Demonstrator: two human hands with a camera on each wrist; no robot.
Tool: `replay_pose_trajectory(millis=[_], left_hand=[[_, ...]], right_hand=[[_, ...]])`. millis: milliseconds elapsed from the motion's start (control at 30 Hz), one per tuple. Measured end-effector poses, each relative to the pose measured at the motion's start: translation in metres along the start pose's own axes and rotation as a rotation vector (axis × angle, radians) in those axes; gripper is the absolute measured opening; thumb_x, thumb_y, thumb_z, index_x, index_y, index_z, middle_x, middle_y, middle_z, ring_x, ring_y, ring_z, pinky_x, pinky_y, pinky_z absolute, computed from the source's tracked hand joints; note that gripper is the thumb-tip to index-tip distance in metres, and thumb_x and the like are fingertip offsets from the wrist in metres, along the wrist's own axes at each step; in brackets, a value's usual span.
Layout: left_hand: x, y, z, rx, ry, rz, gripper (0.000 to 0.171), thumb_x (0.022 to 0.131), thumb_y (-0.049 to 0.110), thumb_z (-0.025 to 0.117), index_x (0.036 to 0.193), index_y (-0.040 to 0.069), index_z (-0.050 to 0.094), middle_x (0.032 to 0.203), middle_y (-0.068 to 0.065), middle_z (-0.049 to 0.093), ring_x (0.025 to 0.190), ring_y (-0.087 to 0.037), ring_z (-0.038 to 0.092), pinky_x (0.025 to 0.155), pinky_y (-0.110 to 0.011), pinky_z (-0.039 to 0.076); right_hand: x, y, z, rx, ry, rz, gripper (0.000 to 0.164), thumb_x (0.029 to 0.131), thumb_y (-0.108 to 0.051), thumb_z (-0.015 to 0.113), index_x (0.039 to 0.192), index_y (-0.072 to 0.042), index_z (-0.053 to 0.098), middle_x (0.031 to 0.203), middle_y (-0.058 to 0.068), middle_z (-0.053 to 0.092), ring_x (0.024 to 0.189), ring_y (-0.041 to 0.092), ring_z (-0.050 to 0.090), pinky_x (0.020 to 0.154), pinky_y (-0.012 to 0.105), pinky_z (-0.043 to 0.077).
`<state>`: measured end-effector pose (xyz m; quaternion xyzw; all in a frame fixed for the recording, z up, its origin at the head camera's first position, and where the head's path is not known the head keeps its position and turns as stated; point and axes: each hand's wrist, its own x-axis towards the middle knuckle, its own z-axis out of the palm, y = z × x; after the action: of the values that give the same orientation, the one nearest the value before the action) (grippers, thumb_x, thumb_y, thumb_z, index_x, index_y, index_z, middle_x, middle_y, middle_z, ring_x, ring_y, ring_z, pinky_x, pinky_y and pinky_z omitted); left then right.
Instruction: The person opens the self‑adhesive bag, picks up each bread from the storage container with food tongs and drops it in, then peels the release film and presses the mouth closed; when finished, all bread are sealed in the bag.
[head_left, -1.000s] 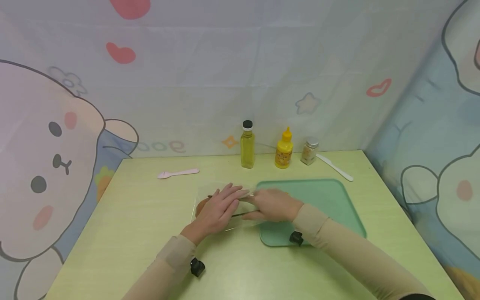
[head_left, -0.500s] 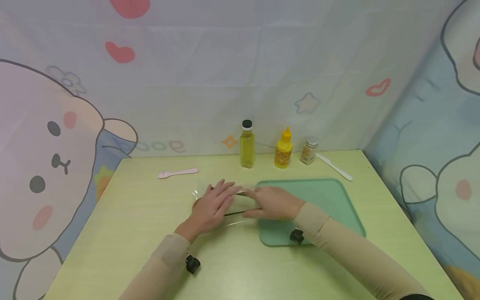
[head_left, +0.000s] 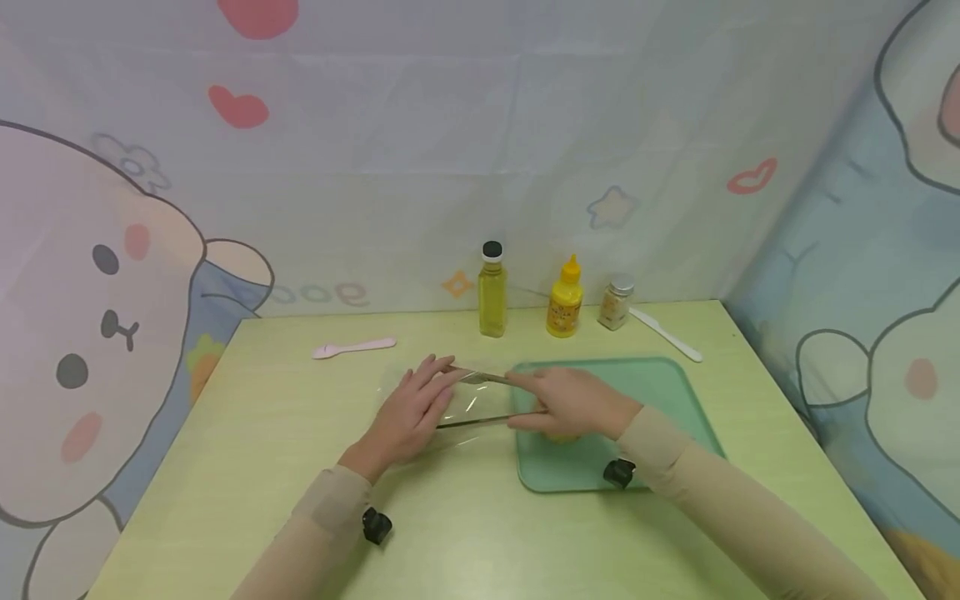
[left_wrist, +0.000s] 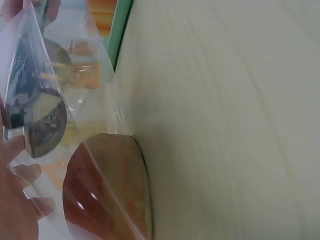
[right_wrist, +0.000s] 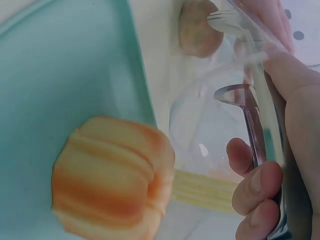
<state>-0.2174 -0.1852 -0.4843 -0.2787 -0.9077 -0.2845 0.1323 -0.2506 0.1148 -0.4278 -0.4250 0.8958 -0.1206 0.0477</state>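
My right hand (head_left: 573, 404) grips metal food tongs (right_wrist: 261, 115), whose fork-shaped and spoon-shaped ends stand apart with nothing between them. In the head view they reach left toward my left hand (head_left: 408, 408), whose fingers and thumb hold a clear plastic bag (head_left: 468, 400). The left wrist view shows the tong ends through the film. A round brown bun (left_wrist: 107, 190) lies low in that view, partly covered by the film; my left hand hides it in the head view. A golden bread roll (right_wrist: 112, 180) sits on the green tray (head_left: 645, 387) below my right hand.
Along the back edge stand an oil bottle (head_left: 492, 296), a yellow squeeze bottle (head_left: 565, 304) and a small jar (head_left: 616, 304). A white plastic knife (head_left: 667, 335) lies beside the jar, and a pink spoon (head_left: 354, 348) at the back left. Printed cloth hangs behind the table.
My left hand has shifted left and my right hand, with the tongs, slightly right, widening the gap between them. The brown bun has gone from sight in the head view; the roll now shows.
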Motion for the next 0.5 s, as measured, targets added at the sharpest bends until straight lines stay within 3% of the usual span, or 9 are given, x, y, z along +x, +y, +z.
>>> replay_pose_trajectory(millis=[233,500], left_hand=[[-0.001,-0.002,-0.004,-0.01,0.015,-0.003,0.041,0.115,0.027,0.042,0.154,0.025,0.055,0.163,-0.01,0.046,0.153,-0.042,0.036,0.117,-0.075,0.026],[-0.002,-0.006,-0.005,-0.02,0.031,-0.001,0.041,0.115,0.026,0.041,0.153,0.022,0.056,0.161,-0.01,0.048,0.152,-0.042,0.038,0.115,-0.076,0.029]], right_hand=[[-0.017,0.009,-0.009,-0.006,0.044,-0.011,0.074,0.1,-0.064,0.062,0.156,-0.017,0.051,0.073,-0.013,0.053,0.062,0.002,0.05,0.059,0.026,0.047],[-0.041,0.022,-0.022,0.019,0.079,-0.003,0.07,0.1,-0.058,0.066,0.152,-0.012,0.056,0.074,-0.013,0.053,0.061,0.002,0.048,0.058,0.024,0.045]])
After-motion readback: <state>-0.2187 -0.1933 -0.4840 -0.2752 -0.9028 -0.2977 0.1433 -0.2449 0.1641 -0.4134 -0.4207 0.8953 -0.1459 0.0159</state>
